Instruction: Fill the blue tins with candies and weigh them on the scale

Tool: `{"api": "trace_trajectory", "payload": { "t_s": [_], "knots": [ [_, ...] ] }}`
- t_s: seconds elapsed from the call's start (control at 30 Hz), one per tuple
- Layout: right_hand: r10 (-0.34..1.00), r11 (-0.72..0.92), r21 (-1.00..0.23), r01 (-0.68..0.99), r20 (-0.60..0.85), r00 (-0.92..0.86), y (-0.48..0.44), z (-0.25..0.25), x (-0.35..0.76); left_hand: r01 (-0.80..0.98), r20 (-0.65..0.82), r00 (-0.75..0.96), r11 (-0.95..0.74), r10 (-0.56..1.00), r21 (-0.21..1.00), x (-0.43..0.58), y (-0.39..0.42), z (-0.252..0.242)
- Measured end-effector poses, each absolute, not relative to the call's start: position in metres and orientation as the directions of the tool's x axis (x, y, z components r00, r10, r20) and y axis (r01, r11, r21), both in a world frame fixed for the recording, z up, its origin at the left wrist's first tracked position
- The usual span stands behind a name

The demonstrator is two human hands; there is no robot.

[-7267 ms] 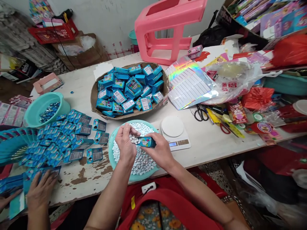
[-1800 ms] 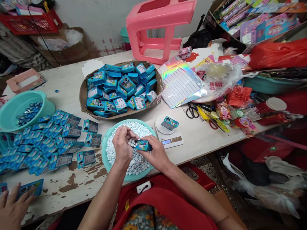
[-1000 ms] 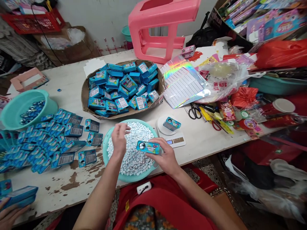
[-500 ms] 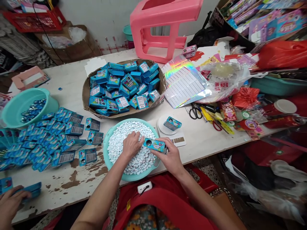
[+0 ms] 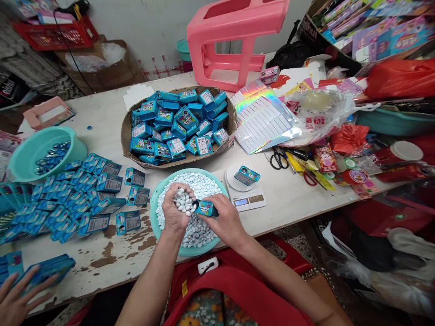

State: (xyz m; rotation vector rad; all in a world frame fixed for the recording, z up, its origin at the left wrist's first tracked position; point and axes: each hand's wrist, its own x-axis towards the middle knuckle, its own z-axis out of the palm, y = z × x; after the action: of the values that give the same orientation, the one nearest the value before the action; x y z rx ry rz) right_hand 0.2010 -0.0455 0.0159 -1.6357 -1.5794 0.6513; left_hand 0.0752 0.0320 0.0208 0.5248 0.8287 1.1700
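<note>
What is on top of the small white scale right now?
One small blue box lies on the scale platform, its round hole facing up. Its contents and the platform beneath it are hidden.

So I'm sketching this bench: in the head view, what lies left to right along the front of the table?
Teal bowl of wrapped pieces → flat blue boxes → basin of white candies → scale → scissors

Bare forearms and bare hands, left hand (image 5: 175, 210) and right hand (image 5: 224, 222), no rings or watch visible; a red apron (image 5: 238, 290) over floral-print clothing (image 5: 207, 312), with a small yellow tag.
</note>
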Motion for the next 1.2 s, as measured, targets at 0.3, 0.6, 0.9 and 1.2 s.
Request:
{"api": "trace_trajectory", "payload": {
  "t_s": [0.3, 0.6, 0.9, 1.2],
  "knots": [
    [0.991, 0.054, -0.800, 0.598, 0.114, 0.063, -0.038, 0.015, 0.190, -0.514, -0.314, 0.022, 0.281, 0.949, 0.811, 0.080, 0.033, 0.023],
    [0.981, 0.053, -0.830, 0.556, 0.147, 0.127, -0.039, 0.020, 0.192, -0.485, -0.307, -0.073, 0.235, 0.949, 0.842, 0.085, 0.036, 0.029],
    [0.978, 0.041, -0.848, 0.529, 0.143, 0.154, -0.037, 0.022, 0.186, -0.446, -0.252, -0.086, 0.189, 0.964, 0.875, 0.088, 0.031, 0.036],
    [0.968, 0.062, -0.876, 0.479, 0.169, 0.183, -0.038, 0.029, 0.186, -0.378, -0.160, -0.157, 0.091, 0.975, 0.921, 0.090, 0.029, 0.043]
  ]
}}
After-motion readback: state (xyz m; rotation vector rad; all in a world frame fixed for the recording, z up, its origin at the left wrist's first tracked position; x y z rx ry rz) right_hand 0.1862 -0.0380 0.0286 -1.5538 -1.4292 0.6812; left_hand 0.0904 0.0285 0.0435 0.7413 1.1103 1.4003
